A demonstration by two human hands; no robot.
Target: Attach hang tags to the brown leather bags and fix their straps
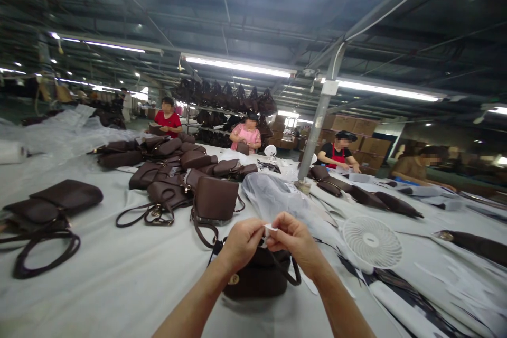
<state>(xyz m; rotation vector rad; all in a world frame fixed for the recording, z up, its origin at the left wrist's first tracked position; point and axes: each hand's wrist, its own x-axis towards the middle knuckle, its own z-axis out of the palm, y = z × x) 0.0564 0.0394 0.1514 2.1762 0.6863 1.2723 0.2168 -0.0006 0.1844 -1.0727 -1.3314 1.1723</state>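
Just above a dark brown handbag [255, 280], my two hands meet at a small white tag [270, 228]. My left hand [244, 240] is closed, with thumb and finger pinched at the tag's left edge. On the other side, my right hand [292, 236] pinches the same white piece between thumb and fingertips. The handbag stands on the table, its strap looped out to the right and a round gold fitting at its lower left. My wrists and hands cover part of its top. Right behind it stands another brown handbag [216, 198] with its strap hanging down.
A pile of brown bags [158, 169] covers the table's far left, and a flap bag [55, 203] lies nearer. Clear plastic [277, 193] lies by a metal post [317, 132]. A white fan [371, 242] stands right. Several co-workers sit across the table.
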